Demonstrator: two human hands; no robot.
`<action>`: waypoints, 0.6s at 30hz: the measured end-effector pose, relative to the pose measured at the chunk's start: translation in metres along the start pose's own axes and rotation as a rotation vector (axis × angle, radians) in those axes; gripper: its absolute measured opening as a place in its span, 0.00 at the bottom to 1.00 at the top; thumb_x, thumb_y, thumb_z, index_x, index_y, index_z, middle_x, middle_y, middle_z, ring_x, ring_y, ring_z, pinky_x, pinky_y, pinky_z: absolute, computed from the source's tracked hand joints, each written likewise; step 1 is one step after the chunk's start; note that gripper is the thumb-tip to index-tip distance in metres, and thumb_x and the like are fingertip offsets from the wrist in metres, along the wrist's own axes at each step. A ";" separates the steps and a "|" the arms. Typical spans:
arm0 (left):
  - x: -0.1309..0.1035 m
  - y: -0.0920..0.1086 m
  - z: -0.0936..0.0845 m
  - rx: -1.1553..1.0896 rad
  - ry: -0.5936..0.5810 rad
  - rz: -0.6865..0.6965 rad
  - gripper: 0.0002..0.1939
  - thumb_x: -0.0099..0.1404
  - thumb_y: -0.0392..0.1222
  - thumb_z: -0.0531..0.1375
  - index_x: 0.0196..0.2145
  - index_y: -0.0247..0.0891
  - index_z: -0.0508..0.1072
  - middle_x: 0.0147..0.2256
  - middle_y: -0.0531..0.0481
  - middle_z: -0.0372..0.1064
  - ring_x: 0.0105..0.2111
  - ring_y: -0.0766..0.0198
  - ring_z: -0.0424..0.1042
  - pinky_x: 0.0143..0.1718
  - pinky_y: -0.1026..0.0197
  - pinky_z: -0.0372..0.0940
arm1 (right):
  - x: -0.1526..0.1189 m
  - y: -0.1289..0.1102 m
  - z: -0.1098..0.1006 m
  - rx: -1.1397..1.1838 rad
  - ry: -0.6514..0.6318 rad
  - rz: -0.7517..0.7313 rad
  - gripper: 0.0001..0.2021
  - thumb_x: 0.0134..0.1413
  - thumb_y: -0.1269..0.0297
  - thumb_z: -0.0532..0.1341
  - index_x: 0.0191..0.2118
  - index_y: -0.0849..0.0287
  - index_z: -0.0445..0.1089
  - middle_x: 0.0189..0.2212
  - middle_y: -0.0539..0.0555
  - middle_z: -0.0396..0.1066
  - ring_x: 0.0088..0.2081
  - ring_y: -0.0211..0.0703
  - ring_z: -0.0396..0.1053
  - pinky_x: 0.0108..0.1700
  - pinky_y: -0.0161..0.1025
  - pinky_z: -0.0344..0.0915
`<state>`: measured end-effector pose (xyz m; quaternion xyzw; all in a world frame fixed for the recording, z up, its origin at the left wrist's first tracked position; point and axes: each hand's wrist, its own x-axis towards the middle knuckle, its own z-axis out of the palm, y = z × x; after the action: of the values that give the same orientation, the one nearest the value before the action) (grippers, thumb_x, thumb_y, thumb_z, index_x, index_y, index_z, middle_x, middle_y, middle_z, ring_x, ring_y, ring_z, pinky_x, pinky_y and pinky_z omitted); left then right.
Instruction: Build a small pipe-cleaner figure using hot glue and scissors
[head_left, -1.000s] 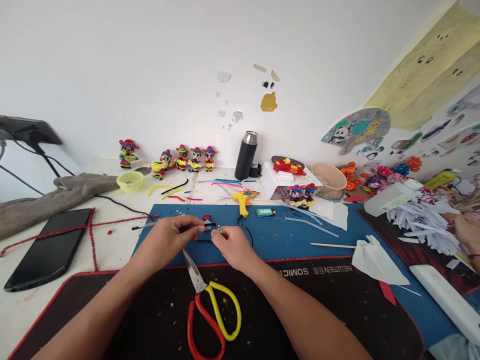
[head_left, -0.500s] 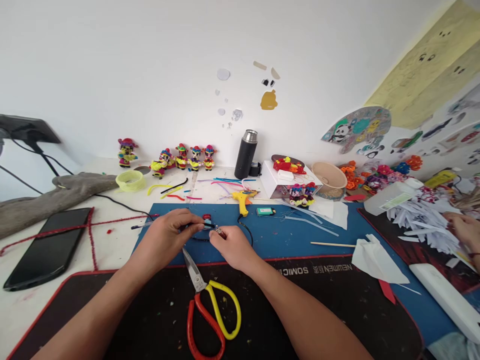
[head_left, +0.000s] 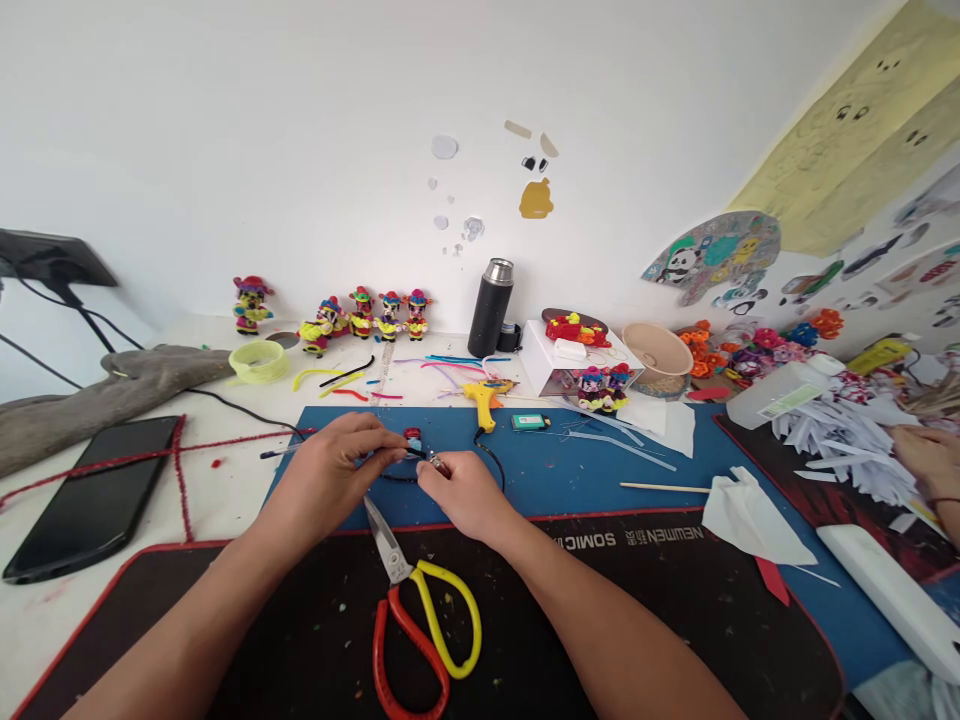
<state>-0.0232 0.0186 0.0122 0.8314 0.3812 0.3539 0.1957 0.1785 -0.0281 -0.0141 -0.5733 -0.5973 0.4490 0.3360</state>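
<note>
My left hand (head_left: pixel 352 450) is closed, with thumb and fingertips pinching a short black pipe cleaner (head_left: pixel 415 453) that points right. Just beside its tip, my right hand (head_left: pixel 466 490) is closed around a small shiny metal tool (head_left: pixel 439 465), mostly hidden by the fingers, so its kind is unclear. A small red and blue piece (head_left: pixel 412 436) lies right behind the pipe cleaner. Scissors (head_left: pixel 397 570) with one red and one yellow handle rest below both hands, blades pointing away from me.
Behind the hands are a yellow glue gun (head_left: pixel 480 402), a black thermos (head_left: pixel 491 310) and several small figures (head_left: pixel 361 314) along the wall. A phone (head_left: pixel 97 495) lies left. At right are paper strips (head_left: pixel 847 445), a tissue (head_left: pixel 754 520) and another person's hand (head_left: pixel 926 465).
Both hands stay almost in place, still at the black pipe cleaner. The whole view has shifted very slightly.
</note>
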 end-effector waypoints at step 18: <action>0.001 0.004 -0.001 0.056 0.037 0.110 0.17 0.76 0.50 0.58 0.39 0.43 0.86 0.33 0.48 0.76 0.34 0.58 0.75 0.36 0.60 0.68 | -0.002 -0.005 -0.002 -0.036 -0.026 -0.006 0.21 0.60 0.52 0.57 0.22 0.54 0.49 0.21 0.43 0.46 0.25 0.35 0.46 0.28 0.39 0.42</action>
<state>-0.0215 0.0164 0.0157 0.8496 0.3482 0.3685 0.1454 0.1785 -0.0291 -0.0090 -0.5716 -0.6115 0.4444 0.3192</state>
